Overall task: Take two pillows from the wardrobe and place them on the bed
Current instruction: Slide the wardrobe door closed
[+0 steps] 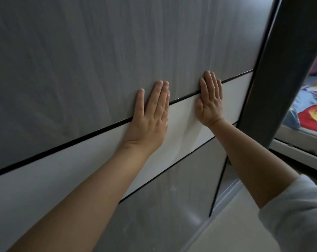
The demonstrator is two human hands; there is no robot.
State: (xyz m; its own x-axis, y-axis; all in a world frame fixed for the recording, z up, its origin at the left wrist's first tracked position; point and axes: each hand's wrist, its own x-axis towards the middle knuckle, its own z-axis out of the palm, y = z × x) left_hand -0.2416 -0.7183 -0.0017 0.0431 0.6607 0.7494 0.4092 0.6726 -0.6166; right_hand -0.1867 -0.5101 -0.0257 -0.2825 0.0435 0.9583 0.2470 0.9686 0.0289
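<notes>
hands: 2, left hand (150, 117), right hand (209, 100) | wardrobe door (81, 60): 1 | bed (310, 106): 1

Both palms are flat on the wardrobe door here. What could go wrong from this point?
1. The left hand and right hand press flat on the smooth door with no handle in view, so they may slip instead of moving it.
2. The right hand sits close to the dark frame; if the door slides that way, fingers could get pinched.
3. No pillows show yet, so this may be the wrong section.
</notes>
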